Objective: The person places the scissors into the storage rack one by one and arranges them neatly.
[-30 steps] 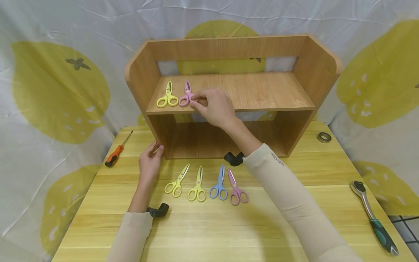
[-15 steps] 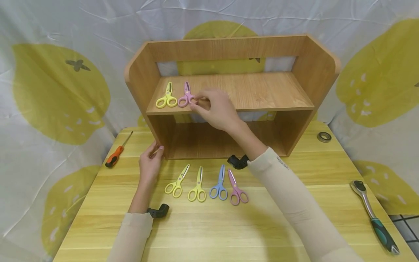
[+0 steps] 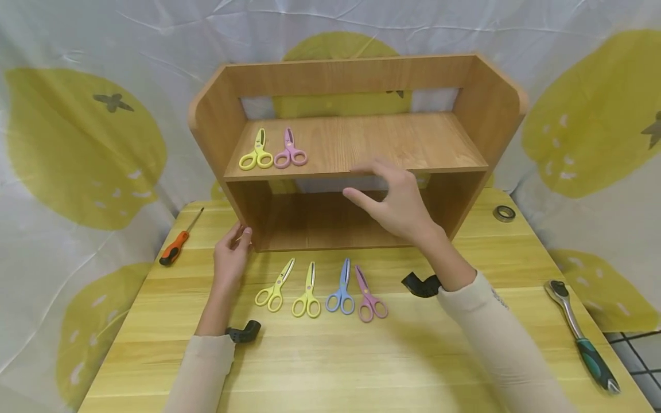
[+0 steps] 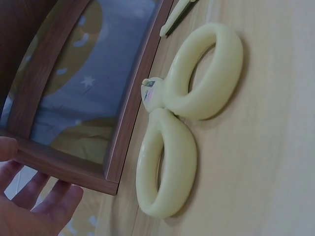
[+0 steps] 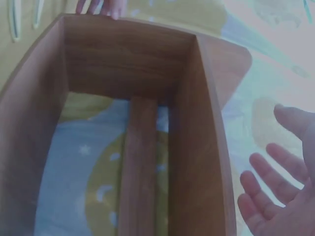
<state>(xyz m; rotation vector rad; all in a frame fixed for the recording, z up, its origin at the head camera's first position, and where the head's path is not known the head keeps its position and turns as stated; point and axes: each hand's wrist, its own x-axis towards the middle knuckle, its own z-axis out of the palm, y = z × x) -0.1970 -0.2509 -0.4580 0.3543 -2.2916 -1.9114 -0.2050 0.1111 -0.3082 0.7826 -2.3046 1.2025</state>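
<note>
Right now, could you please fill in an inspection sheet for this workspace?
Surface: wooden table, bearing a wooden shelf.
Job's things: on the shelf's upper board, yellow scissors and pink scissors; on the table, two yellow pairs, a blue pair, a pink pair.
Clutter: orange screwdriver left; dark ring, ratchet right.
Hands: left hand touches the shelf's left side; right hand holds nothing.
Cables: nothing seen.
Surroundings: fruit-print cloth, tiled floor.
</note>
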